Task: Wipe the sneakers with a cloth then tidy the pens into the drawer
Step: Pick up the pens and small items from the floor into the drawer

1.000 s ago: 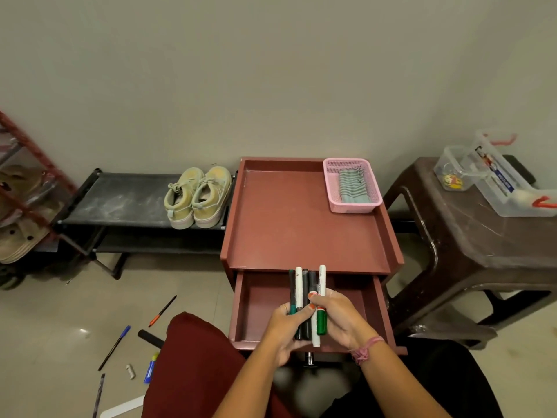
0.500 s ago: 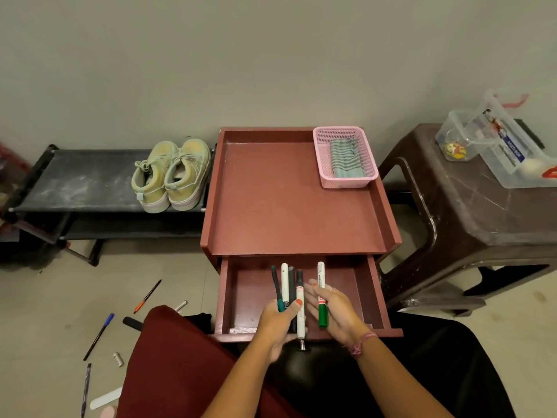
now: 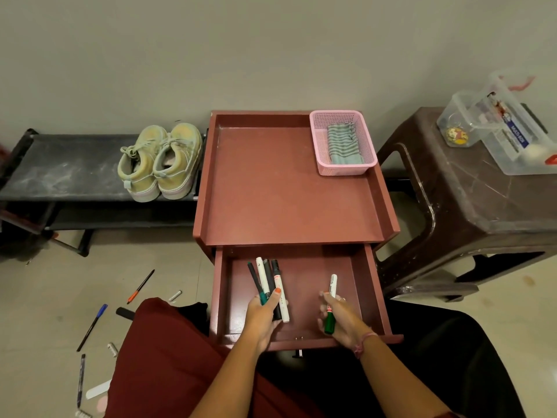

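Fingers of the left hand clasp a bundle of dark and white marker pens; right-hand fingers pinch a green-capped white marker. Lower both flat into the open maroon wooden drawer, parallel, before letting go.

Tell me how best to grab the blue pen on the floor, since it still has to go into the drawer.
Pinch the blue pen across the middle of its thin barrel, coming straight down from above. It lies flat on the tile, slanted with its blue cap away from the person, with clear floor on both long sides. The left hand is probably nearer, but it grips a bundle of pens over the open drawer.
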